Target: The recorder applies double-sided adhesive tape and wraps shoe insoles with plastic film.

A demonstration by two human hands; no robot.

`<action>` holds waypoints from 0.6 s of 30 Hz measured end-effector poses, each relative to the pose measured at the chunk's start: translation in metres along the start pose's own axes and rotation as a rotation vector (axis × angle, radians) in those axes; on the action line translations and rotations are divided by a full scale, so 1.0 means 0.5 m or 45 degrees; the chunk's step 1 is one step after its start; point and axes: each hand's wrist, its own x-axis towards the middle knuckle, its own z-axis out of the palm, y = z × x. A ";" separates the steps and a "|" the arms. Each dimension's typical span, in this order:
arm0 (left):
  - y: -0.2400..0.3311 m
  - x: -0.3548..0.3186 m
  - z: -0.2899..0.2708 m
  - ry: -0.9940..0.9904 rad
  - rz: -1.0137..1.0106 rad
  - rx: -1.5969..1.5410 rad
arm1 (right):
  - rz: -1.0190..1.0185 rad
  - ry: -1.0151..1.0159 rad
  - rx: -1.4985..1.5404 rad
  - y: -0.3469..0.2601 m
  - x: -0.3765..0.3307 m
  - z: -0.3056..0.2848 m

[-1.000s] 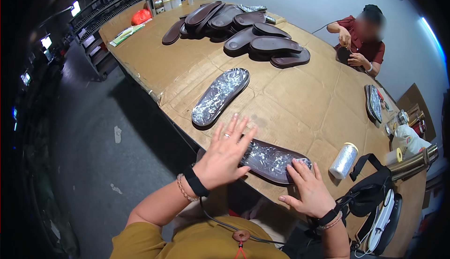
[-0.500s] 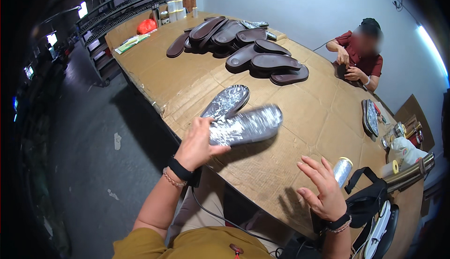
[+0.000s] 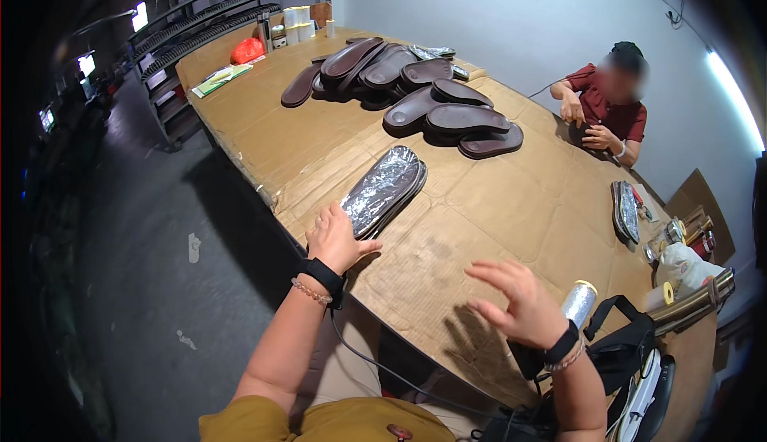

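Note:
Plastic-wrapped dark brown shoe soles [image 3: 383, 190] lie stacked on the cardboard-covered table just in front of me. My left hand [image 3: 335, 240] grips the near end of the top sole, with fingers along its left side and the thumb at its right. To the right, my right hand [image 3: 523, 304] hovers over the table's near part, fingers apart and nothing in them. Beside it stands a roll of clear film [image 3: 578, 302]. Farther back is a heap of unwrapped brown soles [image 3: 467, 116].
Across the table a person in a dark red shirt [image 3: 611, 110] works with both hands. Wrapped soles [image 3: 625, 212] lie at the right, near jars and a white bag [image 3: 685, 269]. A black bag [image 3: 627, 346] sits at the right edge. A shelving rack [image 3: 204, 26] stands far left.
The wrapped sole in my left hand has swung from pointing right to lying lined up on the other one. My right hand has moved a little left, still empty.

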 end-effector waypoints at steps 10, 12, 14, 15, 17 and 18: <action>-0.078 0.013 -0.004 0.076 0.043 -0.023 | 0.353 0.165 -0.111 0.205 0.278 -0.037; -0.072 -0.010 -0.007 0.195 0.038 -0.009 | 0.409 0.058 -0.315 0.285 0.324 -0.014; -0.033 -0.054 -0.032 0.321 0.317 -0.005 | 0.394 0.014 -0.569 0.342 0.356 0.009; -0.018 -0.076 -0.020 0.317 0.481 0.016 | 0.406 0.004 -0.680 0.358 0.372 0.012; -0.001 -0.114 -0.014 0.107 0.879 -0.222 | 0.371 0.090 -0.748 0.371 0.426 0.043; 0.001 -0.125 0.011 -0.095 0.966 -0.322 | 0.433 0.075 -0.754 0.381 0.462 0.058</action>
